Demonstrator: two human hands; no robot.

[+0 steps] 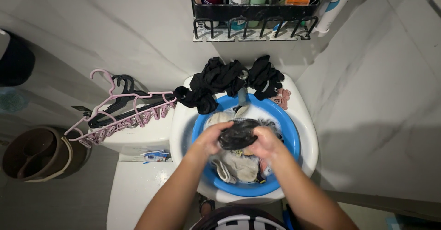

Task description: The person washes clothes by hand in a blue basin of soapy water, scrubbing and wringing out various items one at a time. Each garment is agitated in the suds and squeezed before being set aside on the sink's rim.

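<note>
A blue basin (290, 133) sits in a white sink (308, 138), full of soapy water and wet clothes (239, 168). Over it my left hand (212, 138) and my right hand (265, 142) together grip a wet black garment (237, 134), bunched between them just above the water. A tap (242, 94) sticks out over the basin's far rim.
Black clothes (220, 80) and a pink item (281, 97) lie piled on the sink's back edge. A black wall rack (252, 11) with bottles and tubes hangs above. Pink and black hangers (124, 110) rest on a toilet tank at left. A brown bucket (36, 154) stands on the floor.
</note>
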